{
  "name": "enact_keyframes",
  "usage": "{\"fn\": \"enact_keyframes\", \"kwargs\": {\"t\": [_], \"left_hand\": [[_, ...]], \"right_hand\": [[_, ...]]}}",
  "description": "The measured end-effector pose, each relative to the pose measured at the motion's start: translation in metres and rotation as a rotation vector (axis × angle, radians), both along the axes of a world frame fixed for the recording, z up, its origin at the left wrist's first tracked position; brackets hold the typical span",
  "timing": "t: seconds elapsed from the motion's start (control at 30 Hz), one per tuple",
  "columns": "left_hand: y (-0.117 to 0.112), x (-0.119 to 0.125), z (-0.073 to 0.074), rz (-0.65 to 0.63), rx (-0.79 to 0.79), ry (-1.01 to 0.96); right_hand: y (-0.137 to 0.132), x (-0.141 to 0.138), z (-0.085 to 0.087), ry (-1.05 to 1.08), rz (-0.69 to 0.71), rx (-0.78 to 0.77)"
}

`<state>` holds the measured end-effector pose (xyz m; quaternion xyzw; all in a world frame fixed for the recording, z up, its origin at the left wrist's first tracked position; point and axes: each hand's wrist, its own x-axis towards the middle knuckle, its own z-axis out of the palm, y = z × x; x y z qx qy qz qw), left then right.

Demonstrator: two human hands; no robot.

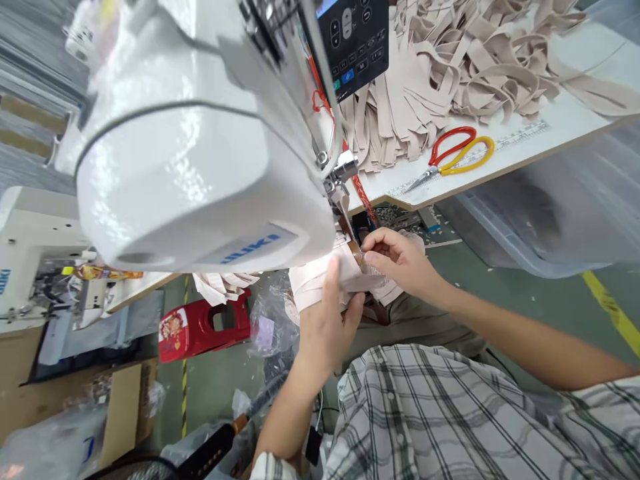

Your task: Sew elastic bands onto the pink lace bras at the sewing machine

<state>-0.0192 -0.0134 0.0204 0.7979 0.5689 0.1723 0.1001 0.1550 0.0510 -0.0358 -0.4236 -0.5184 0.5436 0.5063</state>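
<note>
A white sewing machine fills the upper left, its needle and presser foot hanging at centre. Under the foot lies a beige fabric piece. My left hand presses on this fabric from below, fingers stretched up and thumb pinching its edge. My right hand reaches in from the right, fingers curled and pinching the fabric just beside the needle. Both hands touch the same piece, close together.
A heap of beige fabric strips covers the white table, with red and yellow scissors near its edge. A control panel sits above. A clear plastic bin stands right; a red stool and cardboard boxes lie lower left.
</note>
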Motion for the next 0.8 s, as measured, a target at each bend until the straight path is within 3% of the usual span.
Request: {"fn": "enact_keyframes", "kwargs": {"t": [0.27, 0.47, 0.53, 0.7, 0.8], "left_hand": [[-0.010, 0.003, -0.013, 0.115, 0.000, 0.035], [-0.052, 0.045, -0.042, -0.101, 0.207, 0.020], [-0.062, 0.056, -0.045, -0.185, 0.146, -0.069], [-0.061, 0.047, -0.037, -0.276, -0.300, -0.401], [-0.053, 0.033, -0.028, -0.264, -0.247, -0.501]], "right_hand": [[-0.006, -0.003, 0.009, -0.020, -0.048, 0.059], [-0.041, 0.015, 0.007, -0.061, 0.060, -0.085], [-0.049, 0.027, 0.008, -0.065, 0.054, -0.118], [-0.055, 0.057, 0.018, -0.206, 0.114, -0.089], [-0.054, 0.067, 0.023, -0.280, 0.175, -0.051]]}}
